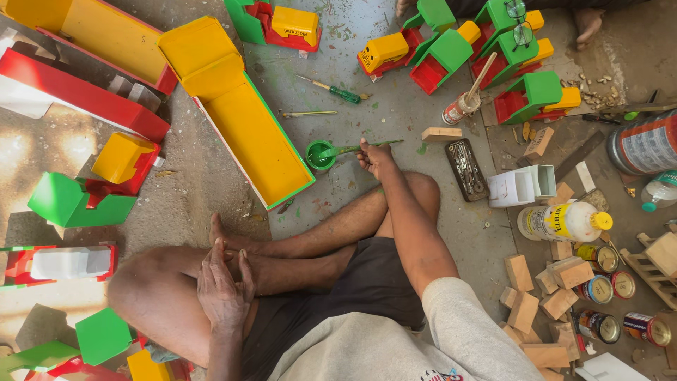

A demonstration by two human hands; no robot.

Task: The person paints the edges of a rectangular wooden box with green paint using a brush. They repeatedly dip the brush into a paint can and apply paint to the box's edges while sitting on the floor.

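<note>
I sit cross-legged on a concrete floor. My right hand (375,158) grips a thin paintbrush (352,148) whose tip dips into a small round pot of green paint (321,154). My left hand (222,288) rests flat on my left knee and shin, holding nothing. Just left of the pot lies a long yellow wooden toy truck bed (243,120) with red and green edges.
Painted toy trucks (451,46) in yellow, green and red stand ahead. A screwdriver (331,88), a brush in a tin (462,106), a metal tool tray (467,169), a glue bottle (564,222), paint tins (599,289) and wooden blocks (536,303) lie to the right.
</note>
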